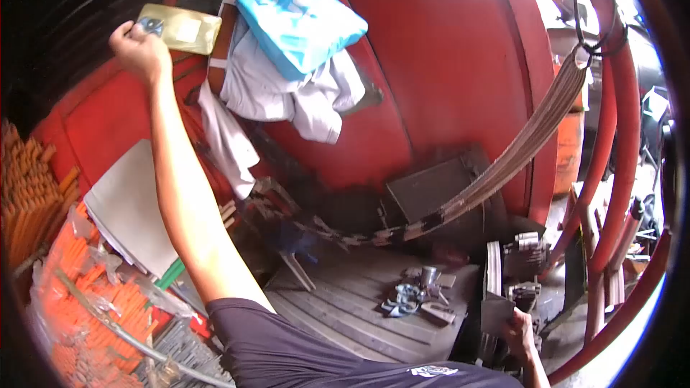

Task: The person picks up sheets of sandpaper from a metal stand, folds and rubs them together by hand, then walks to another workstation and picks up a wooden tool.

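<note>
My left arm stretches to the upper left. Its hand [144, 50] pinches one end of a flat gold packet [188, 29] that has a pale label and a dark printed picture. Just right of the packet hang a blue-and-white plastic bag [300, 23] and pale grey cloth [262, 82]. Low on the right is my right hand [519, 330], fingers curled at a small dark flat piece [497, 315]. What that piece is I cannot make out. Dark metal machine parts [523, 255] stand just beyond this hand.
A striped hammock [514, 151] sags across the space before a red metal wall [445, 50]. Red posts [624, 136] rise at the right. Orange rods [32, 194] are stacked at the left, near a grey-white board [133, 205]. Small items [406, 300] lie on the ribbed surface [323, 316].
</note>
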Motion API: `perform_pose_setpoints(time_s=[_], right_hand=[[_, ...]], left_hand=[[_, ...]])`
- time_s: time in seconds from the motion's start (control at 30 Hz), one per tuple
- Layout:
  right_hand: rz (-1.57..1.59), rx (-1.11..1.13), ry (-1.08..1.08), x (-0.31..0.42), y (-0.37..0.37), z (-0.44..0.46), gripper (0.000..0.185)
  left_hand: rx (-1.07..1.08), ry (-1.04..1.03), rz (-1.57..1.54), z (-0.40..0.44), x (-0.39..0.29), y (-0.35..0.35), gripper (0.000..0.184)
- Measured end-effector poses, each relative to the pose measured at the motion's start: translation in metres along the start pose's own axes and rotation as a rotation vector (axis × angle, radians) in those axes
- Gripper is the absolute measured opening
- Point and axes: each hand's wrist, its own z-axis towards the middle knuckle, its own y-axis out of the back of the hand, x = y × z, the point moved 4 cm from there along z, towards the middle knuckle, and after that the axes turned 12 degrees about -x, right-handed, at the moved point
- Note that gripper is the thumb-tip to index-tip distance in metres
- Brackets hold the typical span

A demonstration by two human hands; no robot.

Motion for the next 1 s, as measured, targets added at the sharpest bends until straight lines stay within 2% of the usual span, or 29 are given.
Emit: perform_pose_setpoints(time_s=[0.03, 0.1, 0.13, 0.2, 0.3, 0.33, 0.37, 0.4, 0.43, 0.47, 0.5, 0.53, 0.57, 0.6, 0.63, 0.67, 0.7, 0.77, 0.8, 0.83, 0.9, 0.93, 0.97, 1.0], right_hand=[[-0.124, 0.052, 0.053, 0.024, 0.002, -0.004, 0.032], [0.026, 0.067, 0.003, 0.0, 0.0, -0.005, 0.034], [0.003, 0.091, 0.006, -0.014, 0.004, -0.004, 0.035], [0.061, 0.12, -0.021, -0.009, 0.007, -0.005, 0.036], [0.065, 0.124, -0.012, 0.022, 0.017, -0.014, 0.042], [0.165, 0.099, -0.007, 0.027, 0.021, -0.018, 0.041], [0.265, 0.077, 0.0, 0.033, 0.024, -0.022, 0.041], [0.199, 0.065, -0.034, 0.015, 0.036, -0.022, 0.041], [-0.048, 0.03, 0.088, -0.003, 0.054, -0.019, 0.042], [-0.132, -0.065, 0.021, 0.001, 0.062, -0.022, 0.039], [-0.037, -0.086, -0.021, -0.033, 0.077, -0.026, 0.041], [-0.029, -0.106, 0.017, -0.026, 0.087, -0.029, 0.044], [0.06, -0.109, 0.0, -0.024, 0.094, -0.035, 0.052], [0.205, -0.113, -0.106, -0.026, 0.102, -0.043, 0.058], [0.172, -0.12, -0.211, -0.039, 0.116, -0.048, 0.055], [0.176, -0.163, -0.213, -0.042, 0.125, -0.054, 0.051], [0.181, -0.203, -0.212, -0.043, 0.132, -0.059, 0.048], [0.231, -0.268, -0.182, -0.046, 0.145, -0.07, 0.043], [0.243, -0.301, -0.192, -0.042, 0.149, -0.075, 0.04], [0.195, -0.319, -0.161, -0.048, 0.157, -0.08, 0.035], [0.084, -0.344, -0.241, -0.058, 0.174, -0.095, 0.031], [0.151, -0.398, -0.208, -0.041, 0.17, -0.097, 0.03], [0.072, -0.42, -0.196, -0.062, 0.182, -0.102, 0.032], [0.153, -0.419, -0.201, -0.063, 0.184, -0.107, 0.037]], left_hand=[[-0.019, 0.107, -0.143, -0.003, -0.002, 0.017, 0.02], [0.074, 0.498, -0.513, -0.045, -0.009, 0.056, 0.018], [0.113, 0.793, -0.547, -0.08, -0.052, 0.084, 0.021], [0.34, 0.95, -0.554, -0.159, -0.098, 0.139, 0.022], [0.566, 1.625, -1.072, -0.3, -0.206, 0.235, 0.019], [0.452, 1.914, -1.077, -0.334, -0.252, 0.268, 0.016], [0.274, 2.266, -1.225, -0.384, -0.287, 0.303, 0.02], [0.198, 2.453, -1.266, -0.425, -0.325, 0.336, 0.024], [0.194, 2.545, -1.269, -0.458, -0.362, 0.366, 0.028], [0.18, 2.638, -1.257, -0.48, -0.399, 0.394, 0.033], [0.161, 2.724, -1.223, -0.489, -0.431, 0.414, 0.039], [0.13, 2.817, -1.173, -0.483, -0.465, 0.425, 0.035], [0.198, 2.852, -1.205, -0.476, -0.488, 0.429, 0.032], [0.285, 2.893, -1.239, -0.483, -0.505, 0.439, 0.031], [0.373, 2.924, -1.281, -0.489, -0.522, 0.447, 0.032], [0.275, 3.042, -1.158, -0.481, -0.534, 0.445, 0.037], [0.272, 3.036, -1.298, -0.487, -0.541, 0.447, 0.044], [0.482, 2.999, -1.226, -0.467, -0.553, 0.439, 0.053], [0.604, 3.046, -1.144, -0.459, -0.56, 0.441, 0.07], [0.599, 3.06, -1.242, -0.456, -0.569, 0.448, 0.068], [0.893, 2.935, -1.358, -0.452, -0.575, 0.455, 0.087], [1.023, 2.963, -1.344, -0.455, -0.576, 0.458, 0.106], [1.03, 2.983, -1.329, -0.456, -0.575, 0.459, 0.106], [1.102, 2.912, -1.407, -0.457, -0.575, 0.458, 0.103]])
